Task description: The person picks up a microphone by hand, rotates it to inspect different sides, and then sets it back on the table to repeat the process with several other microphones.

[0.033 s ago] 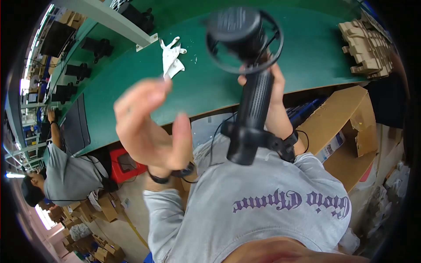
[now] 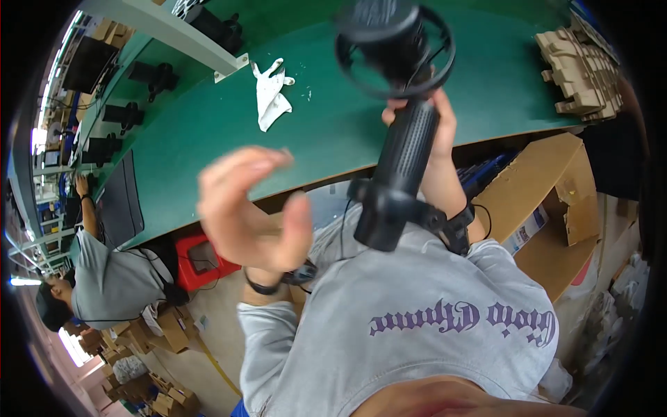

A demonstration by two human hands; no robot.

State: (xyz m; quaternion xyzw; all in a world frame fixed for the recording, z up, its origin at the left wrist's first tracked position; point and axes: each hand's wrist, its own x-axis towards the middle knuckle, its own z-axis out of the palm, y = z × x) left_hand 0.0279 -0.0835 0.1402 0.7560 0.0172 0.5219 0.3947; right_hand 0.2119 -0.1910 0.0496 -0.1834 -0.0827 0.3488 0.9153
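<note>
My right hand grips a black cylindrical device from behind, near its middle. The device stands tilted above the bench edge. It has a textured barrel, an open ring around its neck and a wide round end at the top; its exact kind is unclear. Part of my right hand is hidden behind it. My left hand hovers to the left of the barrel, blurred by motion, with thumb and fingers apart and nothing in it. A white glove lies on the green bench beyond it.
Stacked moulded pulp trays sit at the bench's right end. Below stands an open cardboard box. A metal post rises at the upper left, near several black devices. At left, a co-worker sits near a red stool.
My left hand has moved right and slightly down, closer to the barrel. The black device has shifted a little upward in my right hand's grip, its top end also to the right.
</note>
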